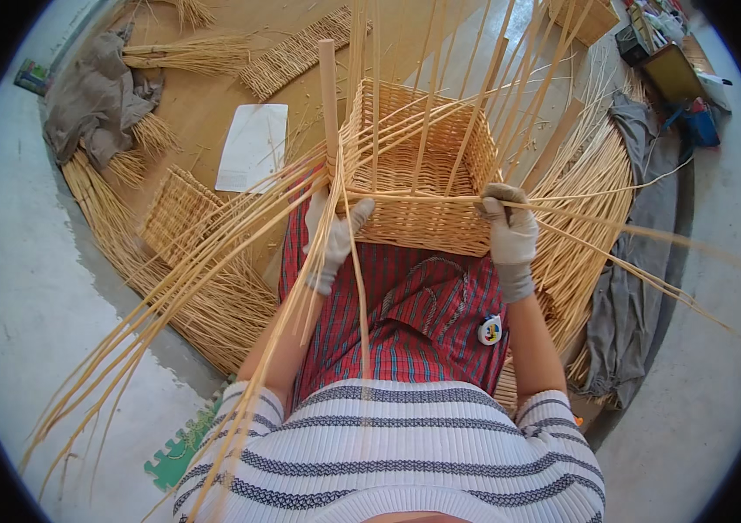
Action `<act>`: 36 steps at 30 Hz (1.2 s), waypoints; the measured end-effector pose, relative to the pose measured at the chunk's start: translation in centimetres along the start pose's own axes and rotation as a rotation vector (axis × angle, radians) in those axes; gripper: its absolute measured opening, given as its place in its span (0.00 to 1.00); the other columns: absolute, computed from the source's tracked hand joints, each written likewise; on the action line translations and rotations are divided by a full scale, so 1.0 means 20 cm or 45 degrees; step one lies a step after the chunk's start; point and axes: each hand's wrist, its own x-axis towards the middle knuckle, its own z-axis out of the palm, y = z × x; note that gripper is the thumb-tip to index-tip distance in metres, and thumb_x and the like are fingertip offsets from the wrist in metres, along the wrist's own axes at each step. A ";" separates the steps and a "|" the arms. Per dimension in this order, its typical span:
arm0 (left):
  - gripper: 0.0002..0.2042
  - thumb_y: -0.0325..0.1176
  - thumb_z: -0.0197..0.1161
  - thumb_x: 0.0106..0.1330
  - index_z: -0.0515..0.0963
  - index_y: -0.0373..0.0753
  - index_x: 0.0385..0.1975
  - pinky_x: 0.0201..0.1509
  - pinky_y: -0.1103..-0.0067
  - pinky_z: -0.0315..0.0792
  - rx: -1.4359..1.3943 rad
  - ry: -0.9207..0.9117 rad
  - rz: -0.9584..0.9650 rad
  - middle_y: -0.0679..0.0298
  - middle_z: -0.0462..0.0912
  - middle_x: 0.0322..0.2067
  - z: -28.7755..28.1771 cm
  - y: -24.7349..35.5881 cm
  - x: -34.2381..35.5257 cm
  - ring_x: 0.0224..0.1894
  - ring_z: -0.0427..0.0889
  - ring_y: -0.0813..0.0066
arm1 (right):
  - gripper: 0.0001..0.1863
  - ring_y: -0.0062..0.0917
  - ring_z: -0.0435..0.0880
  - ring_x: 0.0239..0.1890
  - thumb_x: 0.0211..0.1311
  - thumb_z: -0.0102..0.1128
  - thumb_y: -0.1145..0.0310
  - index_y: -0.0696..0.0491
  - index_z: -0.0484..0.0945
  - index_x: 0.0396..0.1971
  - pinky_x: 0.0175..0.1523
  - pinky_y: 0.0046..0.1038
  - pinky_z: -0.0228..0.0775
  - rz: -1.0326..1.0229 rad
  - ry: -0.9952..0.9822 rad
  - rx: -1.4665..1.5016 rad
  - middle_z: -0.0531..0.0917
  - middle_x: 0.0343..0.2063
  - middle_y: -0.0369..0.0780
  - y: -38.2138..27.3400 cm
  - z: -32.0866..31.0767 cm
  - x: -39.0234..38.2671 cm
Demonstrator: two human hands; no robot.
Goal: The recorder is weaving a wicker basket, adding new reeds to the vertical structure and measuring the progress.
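A half-woven wicker basket (427, 228), rectangular and open at the top, rests on my lap with upright rods rising from its walls. My gloved left hand (333, 244) is closed on its near left corner, thumb along the front wall. Long loose wicker rods (213, 253) fan out from that corner past the hand, toward the lower left. At the near right corner, my gloved right hand (512, 231) pinches a wicker rod (579, 213) that runs along the front rim and out to the right. A wooden stick (328, 96) stands upright at the left corner.
A tape measure (490, 329) lies on the red plaid cloth (405, 305) over my lap. Heaps of wicker rods (592, 187) flank me, partly under grey cloths (627, 288). Woven panels (180, 209), a white sheet (253, 144) and a wooden box (588, 19) lie beyond.
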 end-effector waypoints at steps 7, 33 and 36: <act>0.40 0.37 0.78 0.54 0.61 0.33 0.63 0.58 0.72 0.75 -0.136 -0.181 -0.201 0.57 0.75 0.52 0.01 0.04 0.10 0.53 0.77 0.65 | 0.07 0.20 0.82 0.37 0.65 0.61 0.79 0.58 0.81 0.41 0.45 0.22 0.79 -0.175 0.116 -0.174 0.83 0.35 0.38 0.06 0.03 -0.02; 0.24 0.27 0.72 0.59 0.71 0.32 0.54 0.46 0.79 0.79 -0.453 0.088 -0.337 0.63 0.80 0.44 0.02 -0.13 0.17 0.43 0.80 0.74 | 0.38 0.29 0.83 0.38 0.69 0.55 0.65 0.48 0.47 0.74 0.46 0.26 0.76 -0.294 -0.189 0.172 0.79 0.44 0.42 -0.29 0.52 0.31; 0.24 0.24 0.70 0.57 0.70 0.33 0.54 0.47 0.80 0.78 -0.556 0.031 -0.327 0.65 0.78 0.41 0.12 -0.11 0.17 0.41 0.78 0.75 | 0.18 0.27 0.85 0.38 0.74 0.49 0.70 0.50 0.64 0.61 0.37 0.24 0.79 -0.480 0.023 0.350 0.78 0.27 0.36 0.13 0.17 -0.05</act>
